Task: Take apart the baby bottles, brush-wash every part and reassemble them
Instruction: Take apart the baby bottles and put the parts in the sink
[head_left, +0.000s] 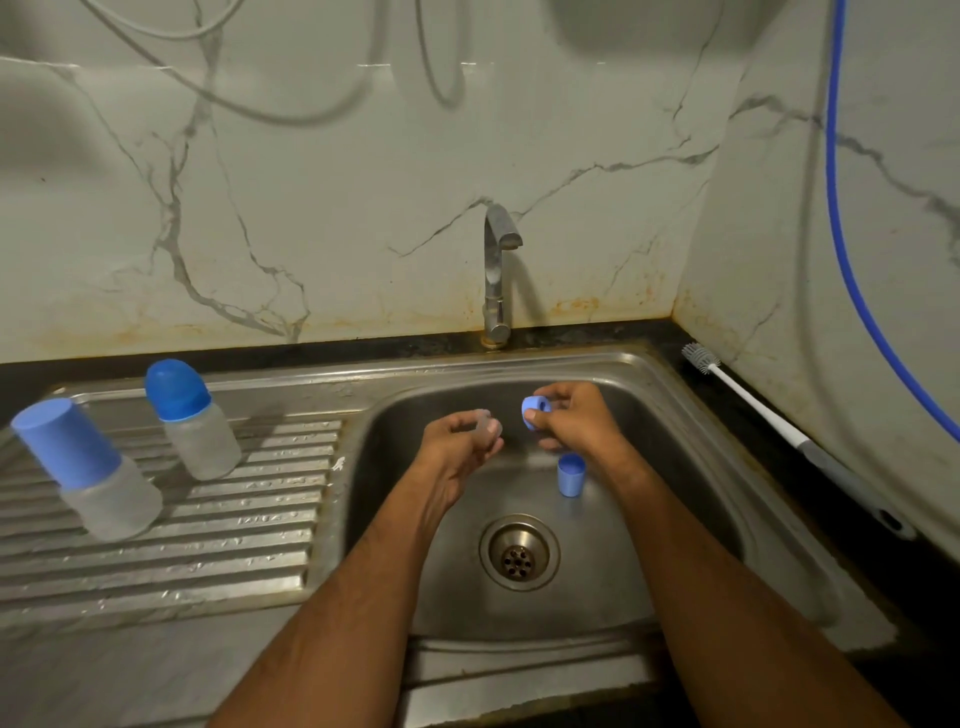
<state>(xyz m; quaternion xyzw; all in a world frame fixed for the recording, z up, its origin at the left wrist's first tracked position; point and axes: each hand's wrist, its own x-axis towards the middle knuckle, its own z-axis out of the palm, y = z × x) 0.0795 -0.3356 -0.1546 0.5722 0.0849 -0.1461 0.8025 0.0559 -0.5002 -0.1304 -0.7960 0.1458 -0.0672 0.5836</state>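
Marble-veined wall tiles back a steel sink (675, 395) with a ribbed draining board, and both hands work low over the basin, probably so any dropped part lands inside it. At the centre, the right hand (576, 415) pinches a blue collar ring (536, 410) between thumb and fingertips, its hole turned toward the other hand. The left hand (457, 447) curls its fingers round a small clear piece, seemingly the teat (484, 423), held just apart from the ring; that gap suggests the 2 are being parted for washing, though the clear piece is too faint to name for certain. Below the right hand a blue cap (570, 475) stands open-end up on the basin floor, near the drain (518, 553). On the draining board, well apart, 2 capped bottles wait: 1 rounded-top bottle (195, 421) and 1 tall-capped bottle (88, 467). A bottle brush (769, 415) lies along the right counter, untouched, within reach for scrubbing.
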